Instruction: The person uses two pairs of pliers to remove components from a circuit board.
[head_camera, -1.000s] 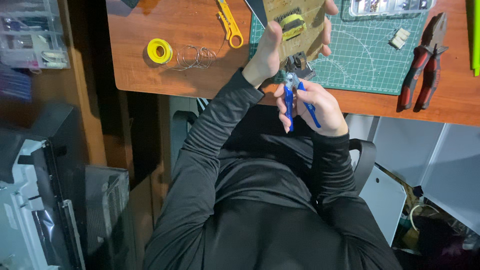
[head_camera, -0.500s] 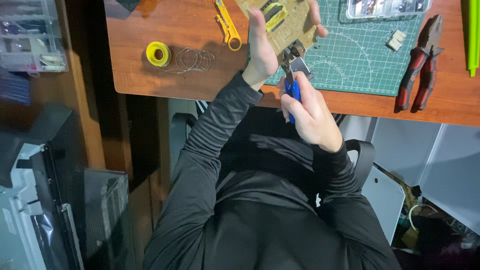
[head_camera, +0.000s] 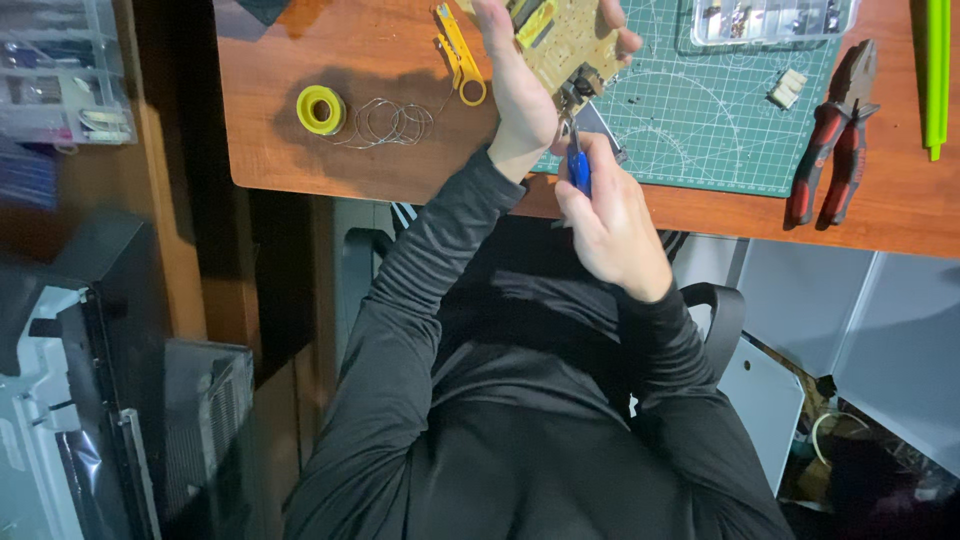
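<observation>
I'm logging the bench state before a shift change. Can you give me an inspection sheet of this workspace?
Surface: wooden desk with a green cutting mat on it.
Job's things: tan circuit board held up over the mat; blue-handled pliers with the tip at the board's lower edge.
Clutter: yellow solder spool with loose wire coils, yellow snips, red pliers, clear parts box, small white connector, green strip.
Grippers: left hand grips the board; right hand grips the pliers.
Cables: nothing seen on the desk.
Surroundings: plastic drawers at left, chair armrest.
</observation>
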